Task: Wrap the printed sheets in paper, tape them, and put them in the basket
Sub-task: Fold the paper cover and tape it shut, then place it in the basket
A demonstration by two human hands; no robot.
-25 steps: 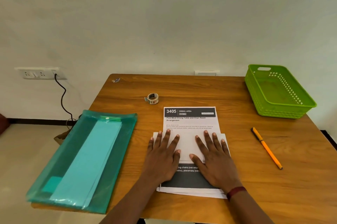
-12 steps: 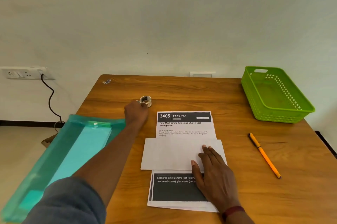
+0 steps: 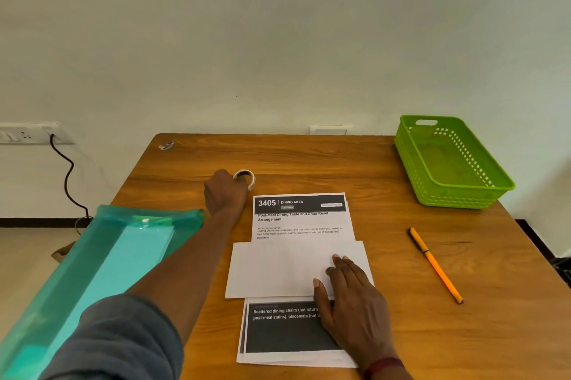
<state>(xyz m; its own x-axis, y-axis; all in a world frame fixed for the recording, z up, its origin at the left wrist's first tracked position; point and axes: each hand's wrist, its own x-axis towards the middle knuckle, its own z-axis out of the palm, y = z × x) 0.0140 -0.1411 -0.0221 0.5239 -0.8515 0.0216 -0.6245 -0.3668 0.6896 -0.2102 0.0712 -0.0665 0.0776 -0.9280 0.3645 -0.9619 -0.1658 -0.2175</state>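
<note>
The printed sheets (image 3: 298,219) lie stacked in the middle of the wooden table (image 3: 340,163). A plain white paper (image 3: 278,268) is folded across their middle like a band. My right hand (image 3: 352,302) presses flat on the right part of this paper, fingers straight. My left hand (image 3: 224,192) reaches far forward to the small tape roll (image 3: 246,177) just beyond the sheets' top left corner, and its curled fingers hold the roll's left side. The green plastic basket (image 3: 482,194) stands empty at the far right corner.
A teal plastic folder (image 3: 102,271) holding paper lies along the table's left edge, partly under my left arm. An orange pen (image 3: 434,265) lies right of the sheets. A small scrap (image 3: 167,145) sits at the far left corner. A wall socket with a black cable (image 3: 66,175) is on the left.
My left hand left the white paper and reached forward to the tape roll, where it now holds it. My right hand stays pressing on the paper.
</note>
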